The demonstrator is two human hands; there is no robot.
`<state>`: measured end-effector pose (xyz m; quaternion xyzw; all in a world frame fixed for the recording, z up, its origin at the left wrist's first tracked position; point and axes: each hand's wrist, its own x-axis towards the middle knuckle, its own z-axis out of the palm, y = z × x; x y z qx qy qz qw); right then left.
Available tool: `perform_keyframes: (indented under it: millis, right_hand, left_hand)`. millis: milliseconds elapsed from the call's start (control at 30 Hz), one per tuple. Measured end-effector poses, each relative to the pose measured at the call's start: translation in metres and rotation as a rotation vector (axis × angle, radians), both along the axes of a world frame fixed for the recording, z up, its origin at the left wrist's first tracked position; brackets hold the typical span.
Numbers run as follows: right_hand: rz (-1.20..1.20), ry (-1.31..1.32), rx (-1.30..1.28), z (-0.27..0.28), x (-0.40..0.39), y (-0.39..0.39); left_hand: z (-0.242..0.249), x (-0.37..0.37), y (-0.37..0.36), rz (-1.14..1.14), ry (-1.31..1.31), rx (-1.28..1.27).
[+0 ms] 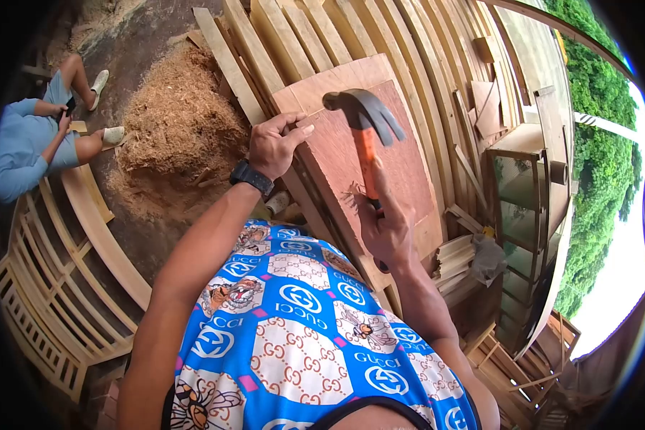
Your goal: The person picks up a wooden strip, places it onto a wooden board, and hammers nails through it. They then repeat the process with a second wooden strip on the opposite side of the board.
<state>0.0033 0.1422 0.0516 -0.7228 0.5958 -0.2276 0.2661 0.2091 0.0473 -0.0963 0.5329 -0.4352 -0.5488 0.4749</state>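
Note:
A claw hammer [366, 140] with a dark head and orange handle is held by my right hand [388, 222], raised over a reddish wooden panel [405, 168]. Several small nails [351, 197] lie on the panel, left of the handle. My left hand [278, 143] is at the panel's upper left edge, thumb and forefinger pinched near a thin piece at the edge. What those fingers hold is too small to make out. A dark watch [251, 178] is on my left wrist.
Long boards [401, 43] lie beyond the panel. A sawdust heap [183, 122] is at the left, near a seated person [39, 140] with a phone. A slatted wooden frame [57, 265] stands lower left; a glass-sided cabinet [519, 222] stands at the right.

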Motion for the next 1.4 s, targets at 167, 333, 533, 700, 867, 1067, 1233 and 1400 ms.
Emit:
perform_keyframes:
  millis: [167, 333, 533, 700, 867, 1067, 1233, 1400]
  right_hand:
    - [0.079, 0.091, -0.012, -0.011, -0.005, -0.005]
    - [0.045, 0.034, -0.077, 0.026, 0.002, -0.013]
    - [0.098, 0.053, 0.012, -0.015, -0.006, -0.019]
    - [0.059, -0.035, -0.161, -0.007, -0.002, -0.023]
    - [0.107, 0.035, -0.051, -0.024, -0.010, -0.028]
    - [-0.101, -0.007, -0.048, -0.032, -0.036, -0.009]
    - [-0.440, -0.071, 0.090, -0.032, -0.058, 0.042]
    - [-0.635, -0.218, 0.248, -0.040, -0.062, 0.075]
  left_hand:
    - [-0.001, -0.001, -0.004, 0.000, 0.156, 0.013]
    - [-0.009, 0.000, -0.009, 0.022, 0.088, -0.015]
    - [-0.005, 0.002, -0.008, -0.024, 0.066, 0.035]
    - [0.003, 0.002, -0.011, 0.008, 0.069, 0.013]
    - [-0.012, 0.002, -0.020, -0.021, 0.124, -0.023]
    - [-0.005, 0.006, -0.028, -0.022, 0.006, 0.012]
    - [0.037, 0.009, -0.024, 0.003, -0.758, -0.348]
    - [0.069, -0.006, -0.007, -0.440, -0.533, -0.593]
